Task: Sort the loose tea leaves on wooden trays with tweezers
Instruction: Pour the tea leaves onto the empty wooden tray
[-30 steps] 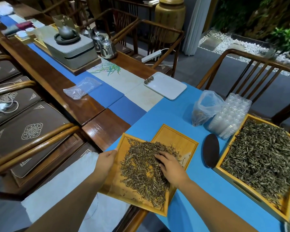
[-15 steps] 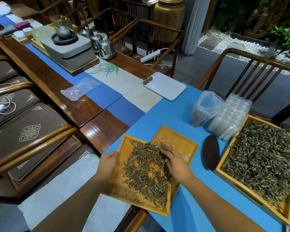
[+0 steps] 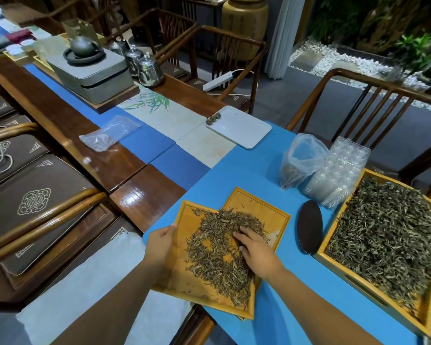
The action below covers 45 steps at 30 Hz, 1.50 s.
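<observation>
A small wooden tray (image 3: 182, 282) lies at the table's near edge, overlapping a second small tray (image 3: 259, 207) behind it. Loose tea leaves (image 3: 214, 265) are spread over it with bare patches in the middle. My left hand (image 3: 161, 241) grips the tray's left rim. My right hand (image 3: 255, 250) rests flat on the leaves at the pile's right side, fingers pointing left. No tweezers are in view. A large wooden tray (image 3: 334, 263) full of tea leaves (image 3: 388, 232) stands to the right.
A dark oval dish (image 3: 309, 227) lies between the trays. Behind it stand a plastic bag with leaves (image 3: 299, 160) and stacked clear cups (image 3: 339, 175). A white tray (image 3: 241, 128), an empty bag (image 3: 110, 135) and a grey tea set (image 3: 92, 70) lie farther along the table.
My right hand has swept a little over the leaves, reaching up the pile and drawing back. The leaves lie thinner, with bare wood showing in the middle. My left hand kept its hold.
</observation>
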{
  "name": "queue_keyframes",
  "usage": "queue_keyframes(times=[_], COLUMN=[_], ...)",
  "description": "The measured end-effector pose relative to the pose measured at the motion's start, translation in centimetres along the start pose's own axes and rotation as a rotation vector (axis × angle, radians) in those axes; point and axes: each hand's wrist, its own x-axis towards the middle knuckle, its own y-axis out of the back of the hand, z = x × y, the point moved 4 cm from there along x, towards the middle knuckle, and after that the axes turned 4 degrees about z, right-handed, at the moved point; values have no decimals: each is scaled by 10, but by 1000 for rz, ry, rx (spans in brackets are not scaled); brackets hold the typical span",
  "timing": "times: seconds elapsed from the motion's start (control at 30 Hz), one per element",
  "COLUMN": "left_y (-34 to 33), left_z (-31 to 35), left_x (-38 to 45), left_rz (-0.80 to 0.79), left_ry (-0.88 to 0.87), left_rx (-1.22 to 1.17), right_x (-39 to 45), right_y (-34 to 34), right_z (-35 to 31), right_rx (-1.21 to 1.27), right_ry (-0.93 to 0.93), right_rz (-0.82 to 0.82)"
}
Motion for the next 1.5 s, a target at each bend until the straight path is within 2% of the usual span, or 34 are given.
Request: queue_keyframes(times=[0.37, 0.53, 0.73, 1.5], left_y=[12, 19, 24, 56], left_z=[-3, -5, -11, -36], left_x=[-1, -2, -8, -12], left_rz=[23, 17, 14, 12], left_ry=[-9, -33, -35, 25], left_rx=[54, 91, 96, 105], right_x=[16, 12, 8, -11], right_y=[10, 3, -21, -39], right_z=[-1, -33, -61, -25], right_rx=[32, 99, 36, 3], right_ry=[-40, 79, 193, 6], right_rz=[34, 44, -36, -43])
